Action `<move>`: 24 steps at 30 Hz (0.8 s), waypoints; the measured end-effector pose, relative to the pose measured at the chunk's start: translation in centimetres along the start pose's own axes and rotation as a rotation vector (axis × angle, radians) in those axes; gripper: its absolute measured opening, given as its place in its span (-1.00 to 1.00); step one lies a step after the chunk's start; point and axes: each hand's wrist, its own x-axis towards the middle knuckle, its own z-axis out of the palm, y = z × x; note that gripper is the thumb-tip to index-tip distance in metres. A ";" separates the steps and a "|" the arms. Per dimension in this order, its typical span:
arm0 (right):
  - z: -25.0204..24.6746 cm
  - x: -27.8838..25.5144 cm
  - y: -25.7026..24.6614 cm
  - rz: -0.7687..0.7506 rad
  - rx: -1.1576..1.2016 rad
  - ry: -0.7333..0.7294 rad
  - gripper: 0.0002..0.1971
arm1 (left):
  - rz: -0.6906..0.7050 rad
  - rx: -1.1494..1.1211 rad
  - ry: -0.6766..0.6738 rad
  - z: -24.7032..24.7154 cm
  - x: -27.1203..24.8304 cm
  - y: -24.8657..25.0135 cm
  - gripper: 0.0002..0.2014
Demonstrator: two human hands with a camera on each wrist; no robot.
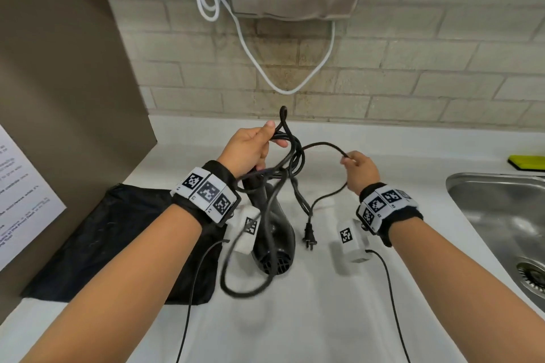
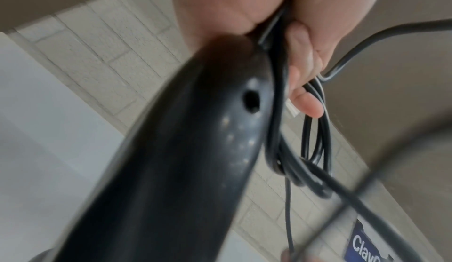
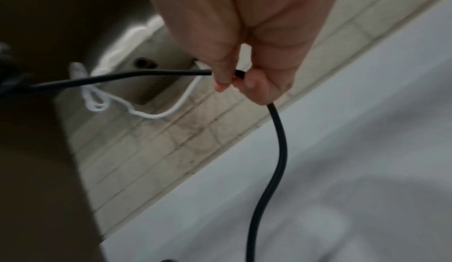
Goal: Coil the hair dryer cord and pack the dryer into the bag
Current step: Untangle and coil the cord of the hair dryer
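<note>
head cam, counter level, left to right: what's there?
Paper notice → black bag → left hand gripping cord loops → hair dryer → plug → right hand pinching the cord → sink, with a yellow-green sponge behind it.

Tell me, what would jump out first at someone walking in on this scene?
Probably the black hair dryer hanging nose-down over the white counter, its handle and several cord loops gripped in the left hand. The right hand pinches the cord further along, the plug dangling between. A black bag lies flat at the left.
</note>
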 end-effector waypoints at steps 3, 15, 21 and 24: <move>-1.4 0.9 3.3 0.188 -0.196 -0.035 -0.81 | 0.021 -0.029 0.035 -0.9 0.2 -0.7 -0.50; 0.7 -2.6 -0.2 -0.061 -0.359 -0.146 -0.48 | -0.010 -0.064 0.069 0.0 0.2 -0.3 -0.52; 2.6 -6.1 -5.1 -0.245 0.156 -0.441 -0.71 | -0.015 -0.042 0.074 0.2 0.0 0.1 -0.54; 2.7 -6.8 -5.5 -0.245 0.259 -0.386 -0.79 | -0.003 -0.020 0.087 0.2 0.2 0.0 -0.54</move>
